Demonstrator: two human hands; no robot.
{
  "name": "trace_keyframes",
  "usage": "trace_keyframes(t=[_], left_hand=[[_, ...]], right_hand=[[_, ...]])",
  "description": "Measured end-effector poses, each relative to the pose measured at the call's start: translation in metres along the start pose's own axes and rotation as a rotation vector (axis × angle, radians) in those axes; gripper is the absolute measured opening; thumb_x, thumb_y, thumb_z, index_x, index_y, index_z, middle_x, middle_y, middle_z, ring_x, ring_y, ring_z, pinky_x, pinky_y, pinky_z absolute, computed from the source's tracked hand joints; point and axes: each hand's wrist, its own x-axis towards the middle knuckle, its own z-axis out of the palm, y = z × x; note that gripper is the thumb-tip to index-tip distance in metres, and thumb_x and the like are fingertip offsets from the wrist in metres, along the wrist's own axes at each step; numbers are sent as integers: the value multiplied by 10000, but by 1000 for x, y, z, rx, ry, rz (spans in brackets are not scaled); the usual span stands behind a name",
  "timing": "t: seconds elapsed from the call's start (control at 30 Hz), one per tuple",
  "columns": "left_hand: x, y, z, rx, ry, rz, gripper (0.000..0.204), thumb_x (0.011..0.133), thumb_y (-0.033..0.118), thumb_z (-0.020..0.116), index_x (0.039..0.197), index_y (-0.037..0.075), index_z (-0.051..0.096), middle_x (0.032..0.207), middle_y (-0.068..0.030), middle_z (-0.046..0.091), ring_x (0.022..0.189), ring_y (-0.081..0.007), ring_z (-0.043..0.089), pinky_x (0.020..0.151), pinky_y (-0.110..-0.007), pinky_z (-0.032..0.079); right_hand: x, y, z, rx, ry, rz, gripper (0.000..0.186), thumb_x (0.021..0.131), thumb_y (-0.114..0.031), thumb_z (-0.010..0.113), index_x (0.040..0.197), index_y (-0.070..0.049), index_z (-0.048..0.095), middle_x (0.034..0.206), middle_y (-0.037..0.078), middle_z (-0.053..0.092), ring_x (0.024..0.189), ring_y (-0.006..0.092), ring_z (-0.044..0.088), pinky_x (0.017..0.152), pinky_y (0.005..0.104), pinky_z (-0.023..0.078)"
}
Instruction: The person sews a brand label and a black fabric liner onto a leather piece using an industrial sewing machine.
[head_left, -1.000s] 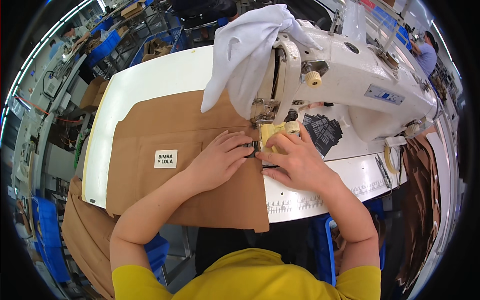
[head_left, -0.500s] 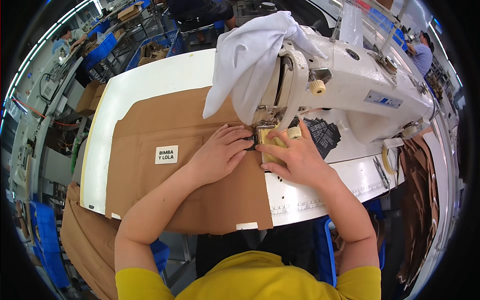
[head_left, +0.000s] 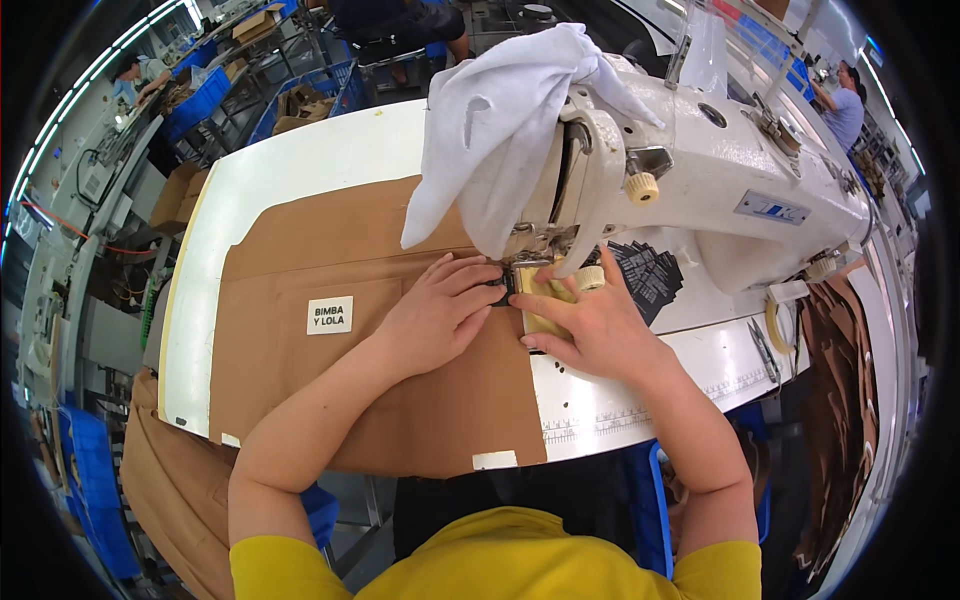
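Left hand flat on brown fabric; right hand likewise

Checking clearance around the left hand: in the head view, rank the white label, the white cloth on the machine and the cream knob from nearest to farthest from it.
From the left hand:
1. White label, on the brown fabric to its left.
2. White cloth, draped above it.
3. Cream knob, up to the right on the sewing machine.

You are sitting in a garment factory: an industrial sewing machine stands on your white surface, cut brown fabric is spread across it, blue crates and cardboard boxes line the aisles, and other workers sit at neighbouring stations.
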Motion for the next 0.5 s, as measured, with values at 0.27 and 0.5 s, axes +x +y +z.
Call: trace_keyframes(t=[0.27,0.5], left_hand=[[11,-13,-3,-31,7,-6,230,881,92,614,1107,63,641,1201,-84,585,1211,-291,526,1083,-498,380],[22,-24,-5,-22,17,-9,196,867,84,614,1057,47,636,1170,-92,584,1140,-312,541,1038,-446,406]], right_hand=[[2,-3,3,-66,-28,76,415,834,-436,695,1177,-203,679,1085,119,647,1113,315,536,1120,607,243],[2,-2,6,-79,-7,89,411,848,-424,685,1189,-196,662,1152,116,626,1140,319,522,1108,604,257]])
